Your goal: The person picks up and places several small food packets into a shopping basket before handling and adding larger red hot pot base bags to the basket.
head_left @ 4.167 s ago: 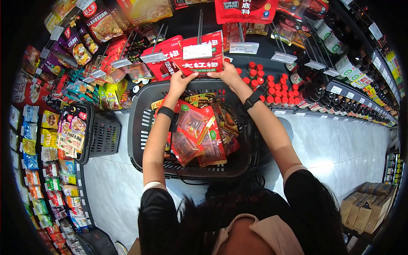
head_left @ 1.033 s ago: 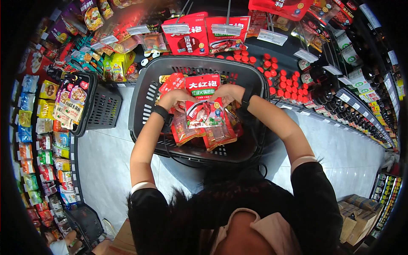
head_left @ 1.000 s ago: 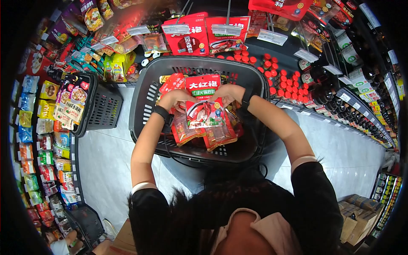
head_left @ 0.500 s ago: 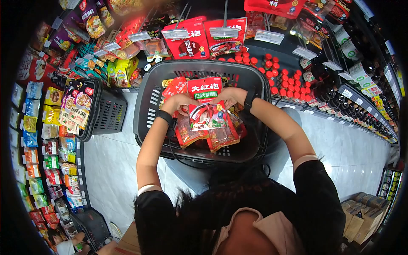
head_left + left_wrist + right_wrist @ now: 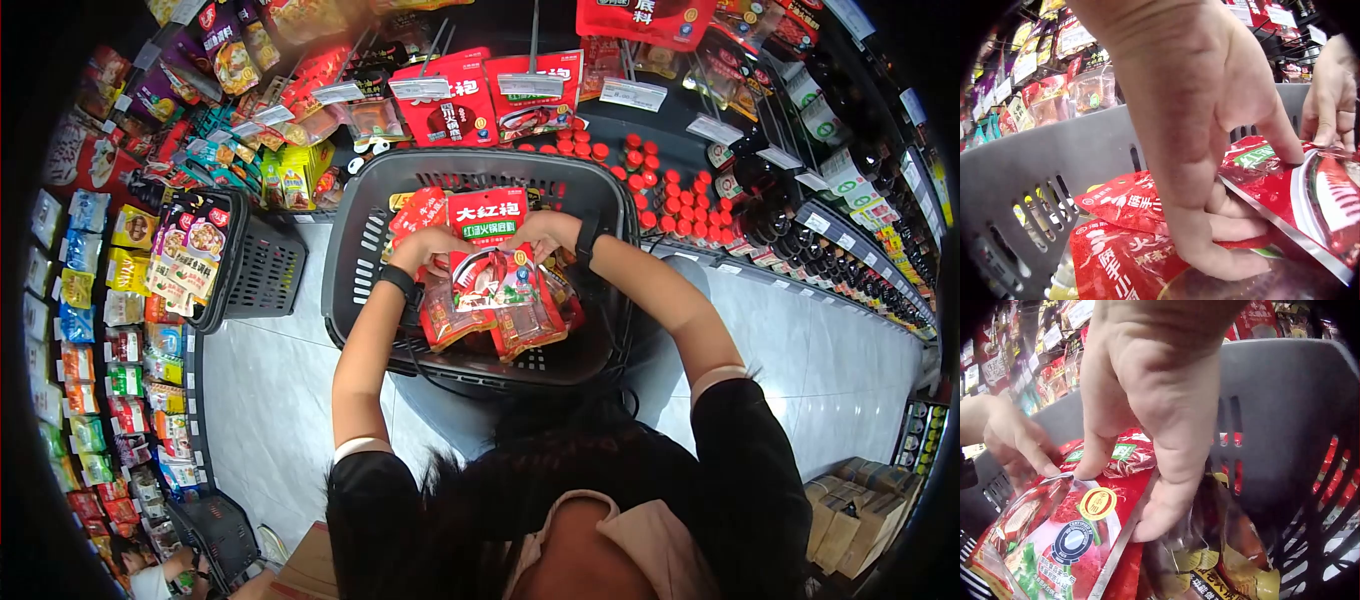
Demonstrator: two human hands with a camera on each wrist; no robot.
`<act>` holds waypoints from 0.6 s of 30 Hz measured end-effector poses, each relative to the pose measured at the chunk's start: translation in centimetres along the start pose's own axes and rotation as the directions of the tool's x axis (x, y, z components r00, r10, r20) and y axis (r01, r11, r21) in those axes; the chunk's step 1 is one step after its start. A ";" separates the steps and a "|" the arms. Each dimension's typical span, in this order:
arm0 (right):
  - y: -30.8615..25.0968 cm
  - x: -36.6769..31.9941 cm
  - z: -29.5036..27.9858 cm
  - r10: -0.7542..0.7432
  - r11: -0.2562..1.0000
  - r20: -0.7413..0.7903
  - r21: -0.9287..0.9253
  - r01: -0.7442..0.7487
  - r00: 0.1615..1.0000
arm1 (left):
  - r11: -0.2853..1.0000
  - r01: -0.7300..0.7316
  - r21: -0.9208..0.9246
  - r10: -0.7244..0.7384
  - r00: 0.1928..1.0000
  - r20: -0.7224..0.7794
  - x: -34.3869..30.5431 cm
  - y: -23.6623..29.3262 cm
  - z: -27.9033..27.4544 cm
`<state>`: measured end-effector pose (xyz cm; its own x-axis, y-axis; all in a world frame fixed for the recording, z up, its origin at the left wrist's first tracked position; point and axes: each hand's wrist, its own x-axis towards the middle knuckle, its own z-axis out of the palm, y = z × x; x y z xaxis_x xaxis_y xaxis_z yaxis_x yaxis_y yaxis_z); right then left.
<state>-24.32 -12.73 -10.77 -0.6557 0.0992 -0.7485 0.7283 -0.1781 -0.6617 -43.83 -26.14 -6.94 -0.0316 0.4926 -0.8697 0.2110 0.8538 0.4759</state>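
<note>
A red pouch of hot pot soup base (image 5: 490, 275) lies face up over the other packs inside a dark grey shopping basket (image 5: 345, 215). My left hand (image 5: 425, 250) pinches its left edge, thumb on the front and fingers curled under it, as the left wrist view shows. On the opposite edge my right hand (image 5: 548, 232) grips the same way; in the right wrist view its thumb (image 5: 1094, 459) presses the front and its fingers are partly hidden behind. Beneath are red pouches with clear windows (image 5: 520, 330) and dark brown packs (image 5: 1235, 544).
Red pouches (image 5: 450, 105) hang on hooks behind the basket. Red-capped bottles (image 5: 685, 210) stand to the right on the shelf. A second basket (image 5: 265, 270) holding packs is at left, beside racks of small bags (image 5: 125, 345). Cardboard boxes (image 5: 850, 520) sit at lower right.
About four seconds ago both hands held a red pouch up at the shelf hooks; now they hold one down inside the basket. Over the last second the hands barely move while the head view shifts slightly.
</note>
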 end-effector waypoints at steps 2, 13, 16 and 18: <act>-1.0 -1.1 0.4 0.073 0.990 -0.057 -0.118 -0.079 0.996 | 1.000 -0.011 0.000 0.011 1.000 -0.022 -0.5 0.2 0.3; -4.5 -4.6 0.1 -0.098 0.820 -0.309 -0.563 -0.099 0.946 | 0.851 -0.126 0.510 0.314 0.900 -0.302 -3.5 2.6 -1.0; -6.0 -5.3 -0.6 -0.164 0.814 -0.387 -0.573 -0.097 0.907 | 0.796 -0.219 0.564 0.510 0.746 -0.429 -3.0 3.2 -3.3; -7.2 -6.0 -1.2 -0.204 0.842 -0.416 -0.537 -0.058 0.886 | 0.792 -0.179 0.583 0.541 0.649 -0.536 -2.6 4.3 -5.2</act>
<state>-25.41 -10.82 -1.54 -0.6469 0.5315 -0.5468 0.7580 0.3701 -0.5371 -47.92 -22.89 -2.01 -0.4298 0.8713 -0.2369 0.7425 0.4903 0.4564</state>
